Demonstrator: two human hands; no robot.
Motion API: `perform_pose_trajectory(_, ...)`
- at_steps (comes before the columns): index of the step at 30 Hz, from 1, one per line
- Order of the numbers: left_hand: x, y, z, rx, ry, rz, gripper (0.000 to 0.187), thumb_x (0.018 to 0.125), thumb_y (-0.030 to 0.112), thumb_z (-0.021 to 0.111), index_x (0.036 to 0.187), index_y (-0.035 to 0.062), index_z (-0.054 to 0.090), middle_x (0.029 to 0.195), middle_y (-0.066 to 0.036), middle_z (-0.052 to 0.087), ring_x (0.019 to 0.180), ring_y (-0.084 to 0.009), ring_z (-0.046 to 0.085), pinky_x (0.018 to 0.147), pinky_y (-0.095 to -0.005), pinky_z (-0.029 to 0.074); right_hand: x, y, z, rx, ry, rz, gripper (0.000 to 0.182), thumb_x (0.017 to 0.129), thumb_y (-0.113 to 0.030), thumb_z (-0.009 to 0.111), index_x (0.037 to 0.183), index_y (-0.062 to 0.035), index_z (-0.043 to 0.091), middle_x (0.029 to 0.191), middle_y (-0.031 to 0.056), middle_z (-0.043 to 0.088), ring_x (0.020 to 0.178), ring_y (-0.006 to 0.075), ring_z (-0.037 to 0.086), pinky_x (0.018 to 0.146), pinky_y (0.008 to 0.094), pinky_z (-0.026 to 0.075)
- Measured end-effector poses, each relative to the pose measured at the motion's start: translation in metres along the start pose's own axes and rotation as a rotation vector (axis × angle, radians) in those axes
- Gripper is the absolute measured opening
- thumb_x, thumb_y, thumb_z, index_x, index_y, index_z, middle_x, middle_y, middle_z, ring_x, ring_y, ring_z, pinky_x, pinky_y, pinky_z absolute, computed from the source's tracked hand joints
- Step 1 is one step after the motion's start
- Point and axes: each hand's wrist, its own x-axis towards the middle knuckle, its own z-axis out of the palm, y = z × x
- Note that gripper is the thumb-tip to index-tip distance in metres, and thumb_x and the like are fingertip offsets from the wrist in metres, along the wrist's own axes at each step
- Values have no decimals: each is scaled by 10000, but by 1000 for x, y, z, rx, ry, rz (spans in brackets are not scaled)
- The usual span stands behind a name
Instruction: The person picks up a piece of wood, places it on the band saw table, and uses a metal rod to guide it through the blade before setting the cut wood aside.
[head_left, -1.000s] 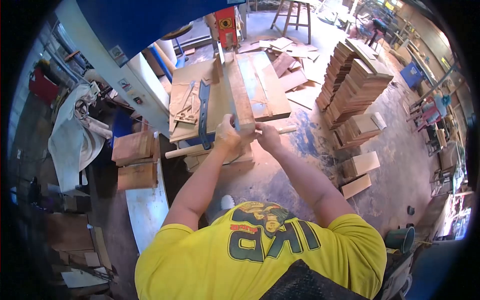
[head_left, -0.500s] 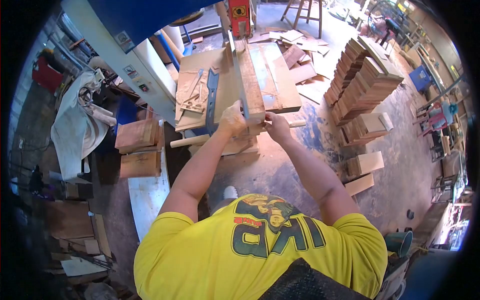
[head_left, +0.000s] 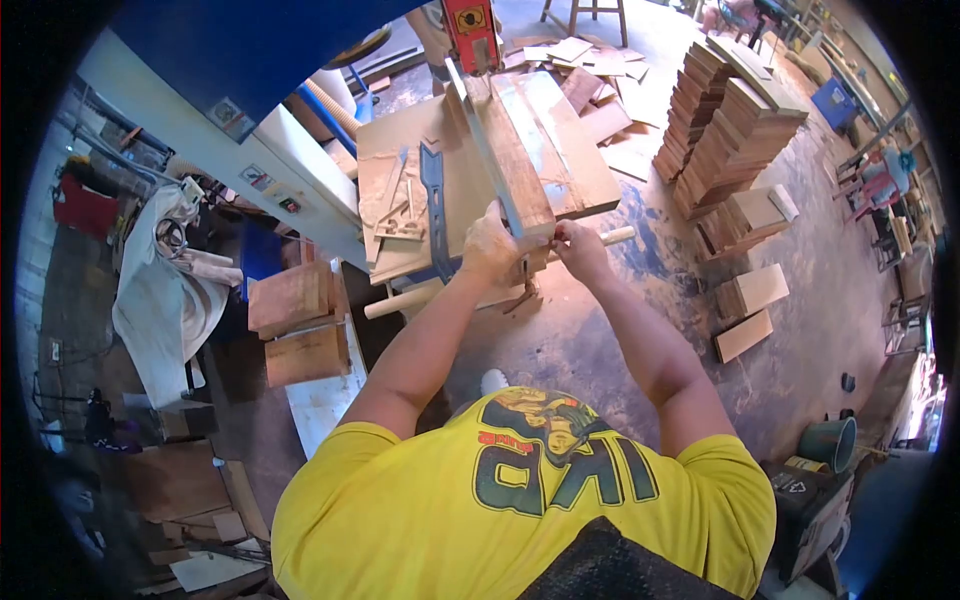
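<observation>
A long wooden block (head_left: 515,172) lies along the metal fence (head_left: 480,140) on the saw table (head_left: 575,150), its far end near the red blade guard (head_left: 470,35). My left hand (head_left: 490,245) is closed around the fence and the near left corner of the block. At the block's near right corner, my right hand (head_left: 580,250) has its fingers bent together against the wood. Left of the fence lies a blue-grey bar (head_left: 434,205), with thin wood offcuts (head_left: 400,228) beside it.
Tall stacks of boards (head_left: 735,130) stand on the floor at the right, with shorter stacks (head_left: 750,290) nearer. Loose boards (head_left: 605,120) lie behind the table. Wooden blocks (head_left: 290,298) rest on a bench at the left. A green bucket (head_left: 828,443) stands at the lower right.
The view has turned and shifted slightly, so the table appears more tilted. Both hands keep about the same hold at the near end of the block.
</observation>
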Motion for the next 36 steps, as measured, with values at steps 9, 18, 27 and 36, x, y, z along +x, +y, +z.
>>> perform_pose_trajectory(9,-4,-4,9,16,125,25,993,587,633,849,1257,-48,578,992,-242,712,933,-346,704,827,-425,533,-14,-7,8,81,101,8,148,845,-142,709,937,-37,662,838,142,711,801,307,700,726,407,547)
perform_pose_trajectory(18,3,-9,8,126,81,18,939,630,609,835,1254,-44,578,925,-228,714,890,-358,701,809,-434,534,-115,-71,77,141,-369,-334,189,867,-215,694,922,-45,634,832,163,672,790,311,678,693,400,526)
perform_pose_trajectory(27,8,-15,15,113,144,-17,981,630,602,847,1287,-67,558,1027,-246,702,980,-355,690,874,-419,525,-6,-75,188,514,-364,38,430,909,-237,629,1264,-12,540,1219,221,606,1114,344,591,951,385,475)
perform_pose_trajectory(36,3,-1,5,64,109,-40,954,631,557,867,1292,-62,567,1158,-268,670,1097,-366,653,968,-412,494,-46,-62,169,889,-402,447,496,908,-203,593,1362,-35,484,1135,215,655,1056,417,616,929,452,475)
